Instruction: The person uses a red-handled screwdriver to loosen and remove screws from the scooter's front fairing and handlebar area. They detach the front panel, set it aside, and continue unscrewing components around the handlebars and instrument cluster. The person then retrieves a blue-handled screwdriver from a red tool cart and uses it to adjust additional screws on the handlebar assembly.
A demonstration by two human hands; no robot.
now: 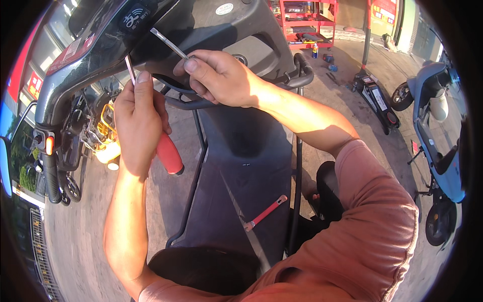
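My left hand is closed round a tool with a red handle; its slim metal blade points up at the dark front panel of an electric scooter. My right hand grips a slim metal shaft with a flat tip, angled up-left against or close to that panel; I cannot tell whether it touches. Whatever handle it has is hidden. A red wrench-like tool lies on the scooter's dark footboard.
A blue scooter stands at the right beside a floor jack. A red tool cart, spray can and small tools are behind. A yellow machine and parked two-wheelers are at the left. The scooter's tubular bars flank the footboard.
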